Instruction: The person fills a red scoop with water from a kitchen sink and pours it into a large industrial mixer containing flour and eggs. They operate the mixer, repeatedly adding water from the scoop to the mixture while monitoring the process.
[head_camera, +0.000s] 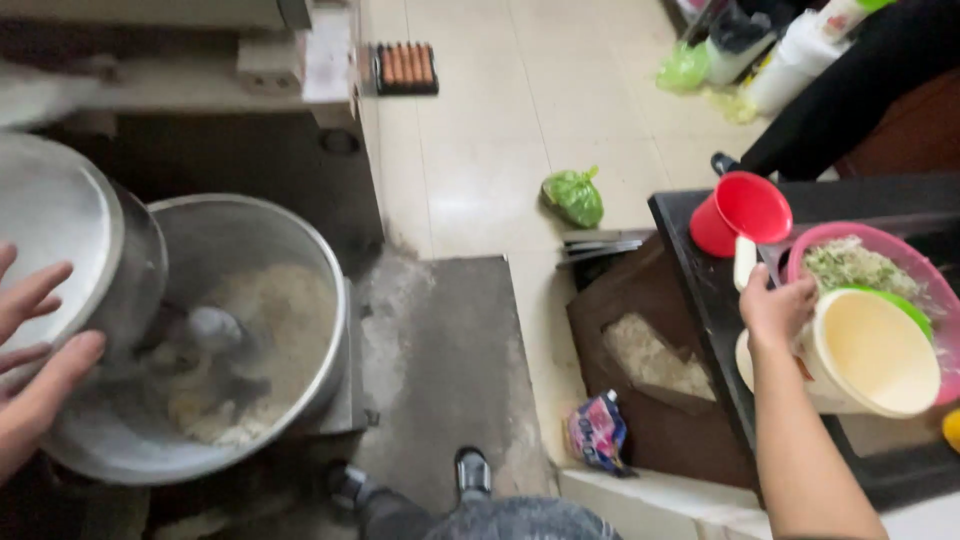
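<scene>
Glossy cream floor tiles (480, 150) fill the far middle. On the near left, the left hand (30, 350), fingers spread, presses a smooth metal container (70, 240) tilted over a round steel mixing bowl (250, 330) of crumbly pale dough. On the right, the right hand (778, 310) is clamped on a pale yellow plastic jug (870, 355) at the dark counter (700, 290).

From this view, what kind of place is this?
Probably a working kitchen. A big metal mixer bowl holds dough, a pink basin of chopped greens sits on a dark counter, and the right hand grips a cream jug.
</scene>
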